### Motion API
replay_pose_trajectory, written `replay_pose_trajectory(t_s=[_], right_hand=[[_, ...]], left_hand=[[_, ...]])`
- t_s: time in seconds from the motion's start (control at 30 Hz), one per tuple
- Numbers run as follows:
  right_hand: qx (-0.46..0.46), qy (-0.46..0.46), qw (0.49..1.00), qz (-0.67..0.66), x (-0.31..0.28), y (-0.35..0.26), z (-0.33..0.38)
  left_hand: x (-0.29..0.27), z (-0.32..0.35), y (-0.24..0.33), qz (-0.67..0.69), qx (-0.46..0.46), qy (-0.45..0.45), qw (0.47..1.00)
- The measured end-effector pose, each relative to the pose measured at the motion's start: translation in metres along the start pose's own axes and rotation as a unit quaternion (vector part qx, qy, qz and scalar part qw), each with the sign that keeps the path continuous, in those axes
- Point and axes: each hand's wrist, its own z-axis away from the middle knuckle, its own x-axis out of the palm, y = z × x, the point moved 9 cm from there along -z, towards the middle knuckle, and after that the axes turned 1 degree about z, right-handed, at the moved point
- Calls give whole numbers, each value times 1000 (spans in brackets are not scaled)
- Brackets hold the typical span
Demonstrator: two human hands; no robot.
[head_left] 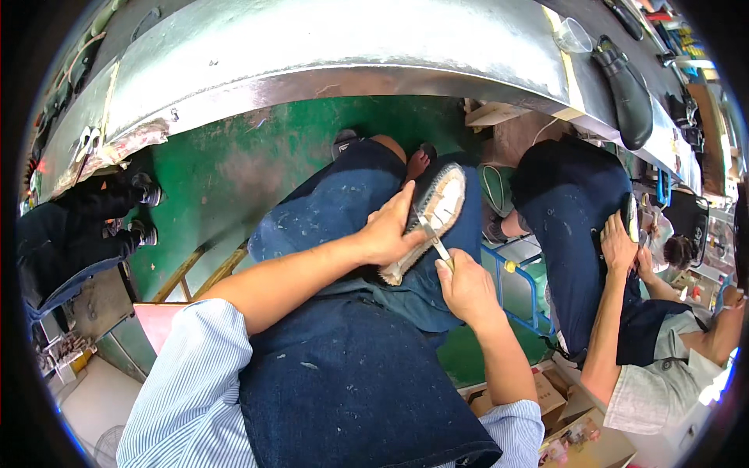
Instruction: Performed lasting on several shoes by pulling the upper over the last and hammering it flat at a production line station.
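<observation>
My left hand [385, 235] is wrapped around a black shoe [446, 201] above my lap, its underside turned up. That underside is pale, with a ragged, folded edge all round and no outsole on it. My right hand [471, 290] grips the light handle of a knife [434, 237]. The metal blade lies across the shoe's underside near its middle, close to my left fingers. Whether the blade is cutting or only touching, I cannot tell. A dark blue apron [351, 374] with pale specks covers my legs beneath the shoe.
A metal-topped bench [335, 39] runs across the far side, with a clear plastic cup [573, 36] and a black shoe [629, 97] at its right. A co-worker's hands [619, 246] hold another shoe close on my right. Blue metal bars [524, 312] stand between us. Another person's dark-clothed legs [70, 242] are at left.
</observation>
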Motion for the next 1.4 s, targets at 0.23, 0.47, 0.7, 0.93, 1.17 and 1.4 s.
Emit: replay_pose_trajectory(t_s=[0.23, 0.47, 0.7, 0.93, 1.17, 1.4], right_hand=[[100, -153, 967, -179, 1, 14, 45], [-72, -82, 991, 76, 12, -29, 40], [-13, -158, 987, -30, 18, -19, 40], [9, -250, 966, -62, 13, 3, 58], [34, 36, 970, -239, -19, -3, 26], [81, 83, 959, -260, 15, 50, 31]], left_hand=[[4, -11, -13, 313, -164, -187, 916], [13, -14, -15, 261, -159, -197, 932], [6, -10, 3, 236, -140, -185, 944], [4, 6, 4, 251, -49, -162, 953], [4, 24, -5, 30, 44, -181, 982], [-5, -28, -22, 87, -42, -67, 993]])
